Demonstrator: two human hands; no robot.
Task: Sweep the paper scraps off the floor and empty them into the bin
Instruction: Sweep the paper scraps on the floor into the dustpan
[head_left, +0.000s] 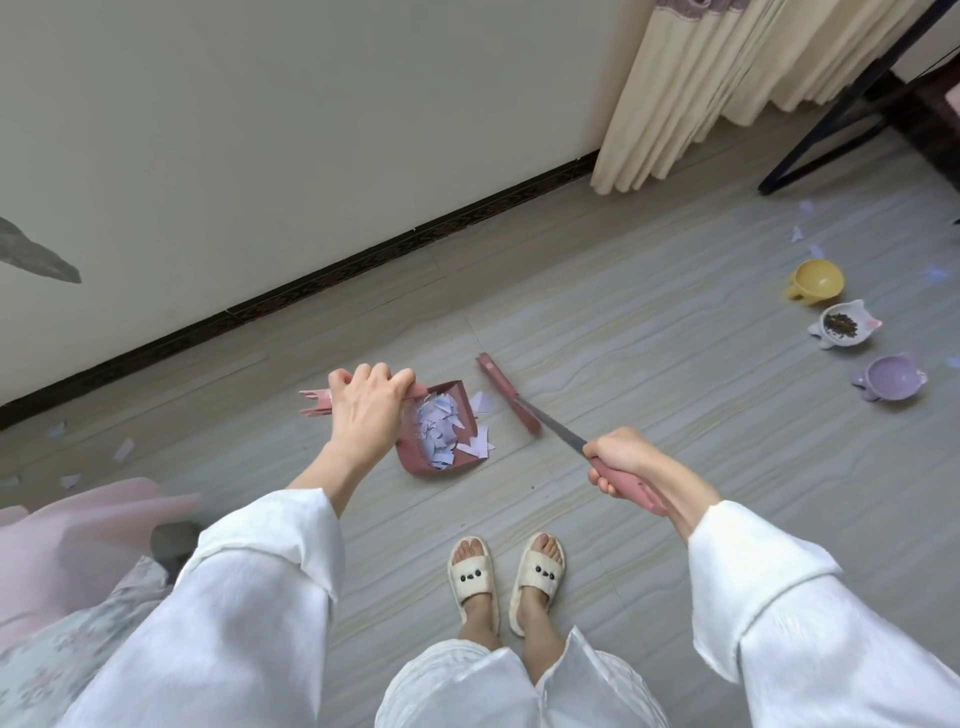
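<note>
A pink dustpan (415, 462) stands on the grey floor, filled with pale lilac paper scraps (436, 431). My left hand (366, 410) grips the top of its handle. My right hand (621, 460) holds the pink grip of a broom whose metal shaft runs up-left to the pink broom head (506, 397), just right of the dustpan's mouth. A few scraps (480, 402) lie between broom head and pan. More loose scraps lie by the wall at left (124, 449) and far right (797, 234). No bin is in view.
Three pet bowls stand at right: yellow (815, 283), white with kibble (844, 327), lilac (891, 379). A cream curtain (701, 88) and a dark furniture leg (826, 135) are at top right. Pink bedding (67, 545) sits at lower left. My slippered feet (506, 582) stand below.
</note>
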